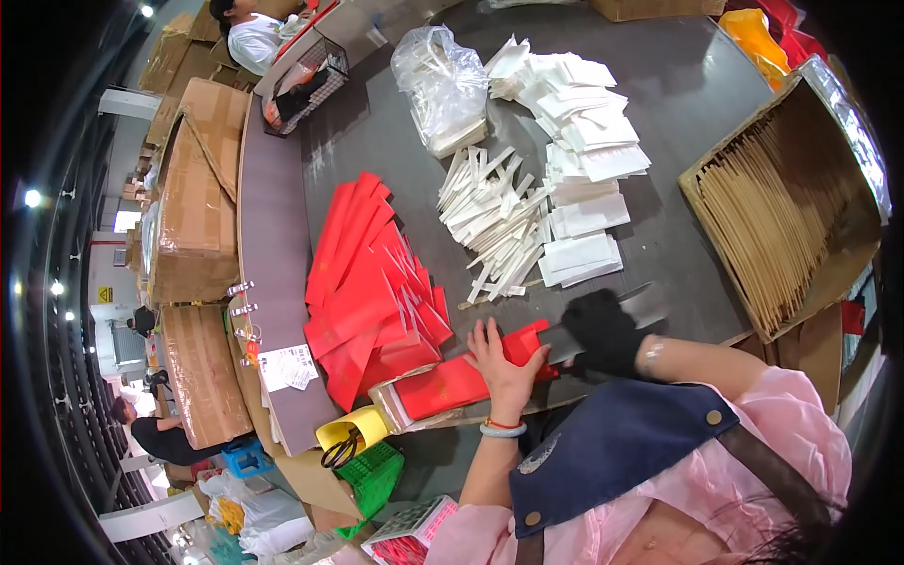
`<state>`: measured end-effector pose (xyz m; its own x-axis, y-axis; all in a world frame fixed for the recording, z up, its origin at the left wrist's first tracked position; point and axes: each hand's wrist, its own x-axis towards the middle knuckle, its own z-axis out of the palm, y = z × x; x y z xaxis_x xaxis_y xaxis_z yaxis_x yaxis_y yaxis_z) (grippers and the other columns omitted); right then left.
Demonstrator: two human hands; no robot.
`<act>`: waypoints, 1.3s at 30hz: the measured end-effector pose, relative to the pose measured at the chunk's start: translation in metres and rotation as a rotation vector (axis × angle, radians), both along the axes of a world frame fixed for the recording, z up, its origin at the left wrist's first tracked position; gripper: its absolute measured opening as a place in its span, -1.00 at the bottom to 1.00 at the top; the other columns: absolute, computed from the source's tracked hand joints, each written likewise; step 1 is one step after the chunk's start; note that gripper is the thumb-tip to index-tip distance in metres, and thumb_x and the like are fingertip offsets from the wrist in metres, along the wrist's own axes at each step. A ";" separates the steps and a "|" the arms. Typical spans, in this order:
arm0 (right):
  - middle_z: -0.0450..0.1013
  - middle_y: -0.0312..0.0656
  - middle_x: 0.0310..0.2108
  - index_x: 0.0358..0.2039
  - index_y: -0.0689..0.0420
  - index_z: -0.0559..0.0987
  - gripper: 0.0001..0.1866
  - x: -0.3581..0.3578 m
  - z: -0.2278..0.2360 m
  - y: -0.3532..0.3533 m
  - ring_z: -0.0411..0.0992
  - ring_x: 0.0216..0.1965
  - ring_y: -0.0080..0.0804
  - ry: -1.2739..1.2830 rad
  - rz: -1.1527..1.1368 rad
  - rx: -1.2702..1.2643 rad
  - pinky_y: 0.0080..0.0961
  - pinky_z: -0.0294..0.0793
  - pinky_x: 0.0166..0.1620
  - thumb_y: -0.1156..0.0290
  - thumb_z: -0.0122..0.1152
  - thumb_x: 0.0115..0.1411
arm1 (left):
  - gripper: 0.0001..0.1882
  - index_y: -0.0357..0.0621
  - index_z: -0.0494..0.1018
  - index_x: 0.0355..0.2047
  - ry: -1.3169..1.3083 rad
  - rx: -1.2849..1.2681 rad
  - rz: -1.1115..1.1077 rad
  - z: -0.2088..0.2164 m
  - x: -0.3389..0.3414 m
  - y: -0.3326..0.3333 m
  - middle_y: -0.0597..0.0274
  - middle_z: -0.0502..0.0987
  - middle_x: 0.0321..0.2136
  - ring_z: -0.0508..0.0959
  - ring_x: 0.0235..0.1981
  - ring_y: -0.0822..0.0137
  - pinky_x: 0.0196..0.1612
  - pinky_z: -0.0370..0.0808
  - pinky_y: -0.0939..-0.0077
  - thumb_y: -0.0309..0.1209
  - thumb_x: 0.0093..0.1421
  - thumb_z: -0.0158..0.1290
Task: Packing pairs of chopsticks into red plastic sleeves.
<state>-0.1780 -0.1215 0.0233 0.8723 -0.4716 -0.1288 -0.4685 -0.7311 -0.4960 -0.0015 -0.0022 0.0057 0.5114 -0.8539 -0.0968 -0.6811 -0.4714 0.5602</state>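
Observation:
My bare left hand [506, 367] lies with fingers spread on a red paper packet [443, 388], pressing it onto a small board at the table's near edge. Just right of it, my right hand [603, 330], in a black glove, is closed round a long, flat grey strip [645, 305]. One end of the strip reaches the packet's right end; the other is smeared by motion, so I cannot tell its kind. Left of my hands, many red packets [372, 306] are fanned in a heap. Beyond them lie narrow white paper strips [490, 221] and overlapping white folded papers [584, 127].
A clear plastic bag [438, 71] stands at the back. At right, an open carton [796, 212] holds upright brown cardboard sheets. A yellow holder [363, 428] with black-handled scissors [341, 448] sits at the near left edge. A wire basket [306, 85] is at the far left.

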 end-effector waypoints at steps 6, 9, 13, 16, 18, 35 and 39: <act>0.41 -0.08 -0.04 -0.01 0.00 0.50 -0.32 -0.018 0.008 -0.024 0.35 0.02 -0.10 -0.285 -0.111 -0.067 -0.17 0.24 0.10 0.06 0.44 -0.19 | -0.44 -0.18 0.44 0.03 -0.096 -0.334 -0.094 0.004 0.027 -0.054 -0.05 0.42 0.00 0.37 0.06 -0.06 0.12 0.28 0.08 -0.27 0.02 0.28; 0.43 -0.05 -0.09 -0.07 0.11 0.50 -0.41 -0.082 0.033 -0.052 0.36 0.01 -0.04 -0.311 -0.432 -0.203 -0.18 0.29 0.11 0.32 0.47 -0.18 | -0.86 -0.10 0.51 -0.43 -0.333 -0.242 -0.181 0.002 0.045 -0.078 0.24 0.49 -0.45 0.46 -0.33 0.11 -0.23 0.34 0.18 -0.39 0.03 0.23; 0.46 -0.10 -0.11 -0.09 0.16 0.50 -0.61 -0.225 0.016 -0.083 0.42 -0.02 -0.15 -0.429 -0.947 -0.362 -0.35 0.38 0.06 0.49 0.31 0.02 | -0.90 -0.13 0.49 -0.45 -0.242 -0.310 -0.202 0.007 0.056 -0.077 0.17 0.48 -0.52 0.48 -0.43 0.11 -0.35 0.38 0.24 -0.43 0.07 0.19; 0.46 -0.09 -0.08 -0.04 0.20 0.49 -0.64 -0.311 0.009 -0.095 0.42 0.00 -0.17 -0.157 -1.183 -0.454 -0.39 0.37 0.08 0.47 0.19 0.12 | -0.89 -0.15 0.48 -0.43 0.044 -0.382 -0.253 0.014 0.030 -0.093 0.14 0.48 -0.51 0.48 -0.43 0.11 -0.36 0.41 0.27 -0.42 0.09 0.18; 0.46 -0.07 -0.06 -0.02 0.21 0.49 -0.63 -0.358 -0.008 -0.103 0.41 0.02 -0.15 0.032 -1.145 -0.449 -0.38 0.36 0.09 0.43 0.15 0.14 | -0.87 -0.16 0.50 -0.38 0.053 -0.331 -0.348 0.013 0.010 -0.114 0.10 0.50 -0.41 0.48 -0.35 0.09 -0.25 0.42 0.27 -0.41 0.09 0.18; 0.42 -0.04 0.10 0.07 0.23 0.47 -0.65 -0.365 -0.008 -0.093 0.36 0.14 -0.24 -0.226 -1.273 -0.558 -0.40 0.26 0.22 0.42 0.03 0.30 | -0.72 -0.16 0.54 -0.33 0.494 -0.067 -0.246 0.047 -0.010 -0.108 0.15 0.54 -0.55 0.52 -0.52 0.14 -0.42 0.44 0.30 -0.39 -0.06 0.31; 0.48 -0.09 -0.24 -0.10 0.17 0.58 -0.71 -0.238 0.035 -0.072 0.44 -0.17 -0.18 -0.373 -0.755 -0.381 -0.36 0.40 -0.06 0.52 0.22 0.12 | -0.67 -0.09 0.57 -0.28 0.431 0.130 -0.300 0.040 -0.022 -0.054 0.23 0.50 -0.58 0.50 -0.47 0.23 -0.27 0.43 0.29 -0.34 -0.09 0.34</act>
<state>-0.4161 -0.1931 0.0587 0.2706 -0.8850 0.3788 -0.7455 -0.4416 -0.4992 -0.0232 -0.0561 0.0454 0.1377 -0.9232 -0.3588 -0.5178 -0.3759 0.7685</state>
